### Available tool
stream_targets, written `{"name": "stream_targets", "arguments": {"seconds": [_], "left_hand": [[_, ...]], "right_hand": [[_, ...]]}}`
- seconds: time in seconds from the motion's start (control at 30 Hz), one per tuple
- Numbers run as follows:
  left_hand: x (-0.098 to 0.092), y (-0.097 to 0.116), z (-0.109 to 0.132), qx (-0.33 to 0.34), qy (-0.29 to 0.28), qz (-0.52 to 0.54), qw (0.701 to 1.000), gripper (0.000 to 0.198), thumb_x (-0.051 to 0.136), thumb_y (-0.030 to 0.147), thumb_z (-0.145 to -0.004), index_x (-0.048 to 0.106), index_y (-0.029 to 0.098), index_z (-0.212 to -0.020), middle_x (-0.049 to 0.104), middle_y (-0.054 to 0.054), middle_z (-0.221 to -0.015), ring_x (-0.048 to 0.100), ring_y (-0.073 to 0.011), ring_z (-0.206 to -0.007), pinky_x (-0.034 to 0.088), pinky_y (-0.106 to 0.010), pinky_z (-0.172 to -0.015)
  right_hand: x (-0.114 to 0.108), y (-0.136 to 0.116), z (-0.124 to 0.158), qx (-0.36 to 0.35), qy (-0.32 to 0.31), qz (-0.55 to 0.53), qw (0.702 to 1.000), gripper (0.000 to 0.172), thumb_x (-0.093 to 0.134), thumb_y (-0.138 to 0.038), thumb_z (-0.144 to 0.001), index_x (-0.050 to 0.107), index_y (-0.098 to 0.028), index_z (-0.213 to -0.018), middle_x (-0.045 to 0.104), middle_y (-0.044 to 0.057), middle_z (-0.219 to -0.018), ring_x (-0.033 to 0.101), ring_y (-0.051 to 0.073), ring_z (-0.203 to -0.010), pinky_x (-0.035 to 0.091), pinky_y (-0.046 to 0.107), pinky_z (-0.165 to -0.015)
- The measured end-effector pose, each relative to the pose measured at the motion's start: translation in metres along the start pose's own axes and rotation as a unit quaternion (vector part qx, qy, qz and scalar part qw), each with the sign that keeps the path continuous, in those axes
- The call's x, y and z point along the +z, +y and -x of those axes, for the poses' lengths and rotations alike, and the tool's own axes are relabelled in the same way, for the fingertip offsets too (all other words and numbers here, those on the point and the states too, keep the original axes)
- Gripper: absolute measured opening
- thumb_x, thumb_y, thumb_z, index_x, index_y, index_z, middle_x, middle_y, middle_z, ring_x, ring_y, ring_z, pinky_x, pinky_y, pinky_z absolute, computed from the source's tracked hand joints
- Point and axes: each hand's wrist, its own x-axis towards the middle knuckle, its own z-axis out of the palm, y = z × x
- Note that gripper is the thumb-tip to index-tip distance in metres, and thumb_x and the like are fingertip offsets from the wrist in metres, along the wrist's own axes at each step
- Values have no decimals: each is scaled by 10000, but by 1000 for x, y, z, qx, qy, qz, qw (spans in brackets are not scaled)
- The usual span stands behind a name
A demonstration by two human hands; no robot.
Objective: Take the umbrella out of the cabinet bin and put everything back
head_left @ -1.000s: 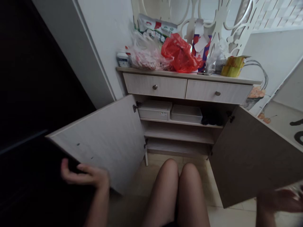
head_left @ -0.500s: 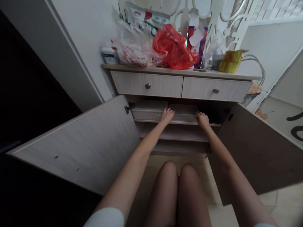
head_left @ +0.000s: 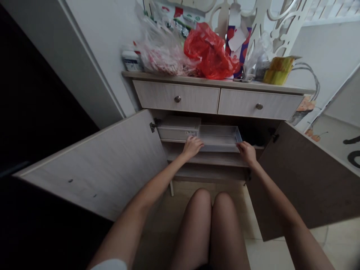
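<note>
A shallow clear plastic box, open at the top, juts over the front edge of the upper shelf inside the cabinet. At its left front corner are the closed fingers of my left hand. The closed fingers of my right hand grip the right front corner. The inside of the box looks bare. Beside it on the left, a second pale plastic box with a small label sits on the same shelf.
Two cabinet doors stand swung wide, one left and one right. Two closed drawers lie above. A red plastic bag, a clear bag and a yellow package crowd the cabinet top. Dark items lie right of the box.
Both hands have come toward me and down, spreading slightly apart. The clear box has slid forward past the shelf edge, and its open inside now shows. The other box has stayed on the shelf.
</note>
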Motion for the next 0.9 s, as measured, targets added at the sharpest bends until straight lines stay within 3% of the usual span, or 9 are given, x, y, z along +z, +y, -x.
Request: {"name": "stream_targets", "arguments": {"seconds": [0.1,0.2,0.33,0.47,0.6,0.67,0.73,0.8,0.9], "left_hand": [[-14,20,57,9,15,12,1000,192,560,283,-930,752,296,-919,750,-61,-903,621,-240,-966,365,-447,-999],[-17,38,116,15,21,22,999,217,542,277,-936,755,315,-933,756,-47,-891,635,-229,-928,391,-442,-963],[-6,53,185,3,19,38,999,253,514,269,-948,761,324,-938,756,-40,-838,650,-231,-909,417,-451,-937],[11,58,226,-27,3,92,995,250,526,313,-936,772,353,-920,759,-42,-843,659,-246,-943,444,-490,-952],[37,62,240,-137,81,184,970,316,527,475,-911,791,320,-833,684,-85,-1261,556,-299,-1258,403,-543,-1082],[54,65,241,-221,146,250,931,389,478,521,-922,787,285,-925,578,-98,-1420,481,-298,-1365,383,-515,-1130],[69,70,240,-304,195,315,878,436,488,537,-908,722,269,-1160,516,-108,-1487,453,-282,-1403,373,-480,-1155],[77,75,237,-376,200,371,825,577,531,542,-879,570,262,-1382,466,-109,-1536,422,-271,-1432,359,-454,-1171],[76,82,230,-430,137,432,781,642,514,524,-891,480,239,-1466,464,-95,-1546,389,-256,-1455,326,-417,-1195]], "right_hand": [[-17,-17,55,-38,15,-33,999,324,452,-340,-1011,753,-227,-977,707,83,-907,641,213,-862,473,302,-765],[-27,-37,115,-46,13,-59,997,336,435,-350,-1017,758,-256,-1007,722,78,-907,661,216,-844,501,315,-763],[-29,-59,182,-21,-5,-87,996,322,440,-307,-1011,760,-277,-1010,736,73,-913,686,218,-823,527,323,-733],[-22,-67,217,-18,-44,-102,994,335,422,-295,-1010,756,-295,-1022,745,66,-932,705,226,-819,555,339,-708],[-20,-67,222,-25,-71,-92,993,377,389,-342,-1019,764,-303,-1019,754,60,-942,719,219,-796,552,319,-656],[-24,-64,215,-36,-104,-71,991,387,397,-411,-1015,773,-321,-1014,760,49,-926,724,214,-764,524,297,-596],[-28,-58,200,-45,-140,-50,988,384,434,-494,-991,782,-332,-992,765,40,-902,726,213,-750,499,280,-574],[-33,-50,172,-34,-152,-33,987,394,468,-549,-964,786,-319,-987,769,44,-904,724,215,-771,492,267,-598],[-34,-33,105,45,-101,24,994,425,432,-515,-987,767,-264,-1057,762,69,-986,703,217,-858,496,270,-699]]}}
